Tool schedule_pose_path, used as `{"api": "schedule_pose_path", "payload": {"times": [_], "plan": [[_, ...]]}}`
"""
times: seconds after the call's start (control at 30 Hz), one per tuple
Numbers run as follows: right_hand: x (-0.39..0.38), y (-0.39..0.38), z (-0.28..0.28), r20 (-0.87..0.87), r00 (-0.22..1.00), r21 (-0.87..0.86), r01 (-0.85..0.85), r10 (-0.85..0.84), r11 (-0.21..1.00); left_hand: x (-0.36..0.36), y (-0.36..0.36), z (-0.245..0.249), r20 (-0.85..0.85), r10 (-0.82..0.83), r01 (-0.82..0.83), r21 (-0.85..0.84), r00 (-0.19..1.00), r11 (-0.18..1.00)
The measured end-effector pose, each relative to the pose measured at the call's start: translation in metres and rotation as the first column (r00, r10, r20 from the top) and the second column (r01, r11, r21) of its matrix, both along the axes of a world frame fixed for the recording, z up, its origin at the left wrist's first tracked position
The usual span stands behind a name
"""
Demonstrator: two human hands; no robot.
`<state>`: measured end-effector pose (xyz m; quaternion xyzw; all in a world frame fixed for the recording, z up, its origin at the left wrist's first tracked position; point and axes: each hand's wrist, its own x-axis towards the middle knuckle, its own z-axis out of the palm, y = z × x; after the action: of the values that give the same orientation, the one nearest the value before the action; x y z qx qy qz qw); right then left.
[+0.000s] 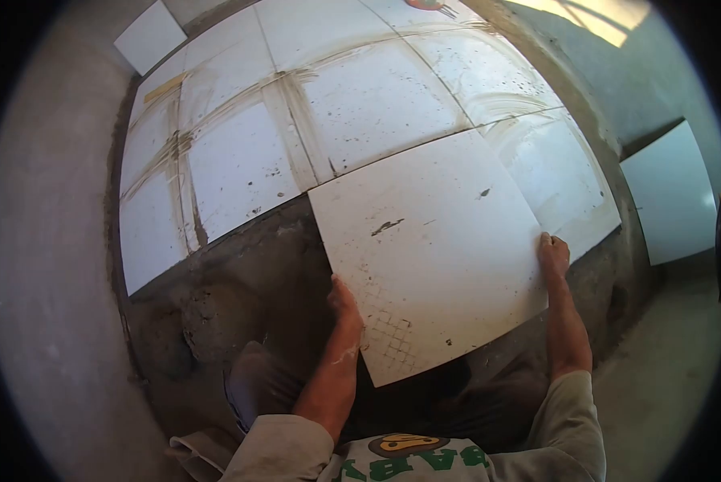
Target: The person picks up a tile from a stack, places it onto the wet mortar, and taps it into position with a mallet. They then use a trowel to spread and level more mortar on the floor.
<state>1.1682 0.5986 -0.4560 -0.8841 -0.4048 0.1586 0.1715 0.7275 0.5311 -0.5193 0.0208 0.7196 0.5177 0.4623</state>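
Observation:
A large white tile [433,249] with mud spots and a grid-like mark spans the space between my hands. My left hand [344,304] grips its left edge, and my right hand [554,255] grips the right edge, fingers partly hidden by the tile. The tile's far edge lies along the laid floor tiles [376,100], and its right part overlaps a laid tile [557,165]. Its near corner is above the dark ground by my knees. Wet mortar smears mark the joints of the laid tiles.
Dark rough mortar [248,257] lies left of the held tile. Another white tile [675,193] leans at the right wall, and one [150,37] stands at the far left. A reddish object [426,4] sits at the top edge. Walls rise on both sides.

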Motion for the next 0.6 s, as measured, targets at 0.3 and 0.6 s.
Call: {"api": "schedule_pose_path", "payload": {"times": [0.3,0.6], "plan": [[0.011,0.010,-0.035,0.045,0.999,0.001,-0.030,0.030,1.000,0.006,0.000,-0.041,-0.056,-0.038,0.038,-0.001,0.998,0.999],[0.013,0.016,-0.049,0.061,0.998,0.009,-0.004,0.003,1.000,0.004,0.009,-0.047,0.029,-0.044,0.042,0.093,0.999,0.995]]}}
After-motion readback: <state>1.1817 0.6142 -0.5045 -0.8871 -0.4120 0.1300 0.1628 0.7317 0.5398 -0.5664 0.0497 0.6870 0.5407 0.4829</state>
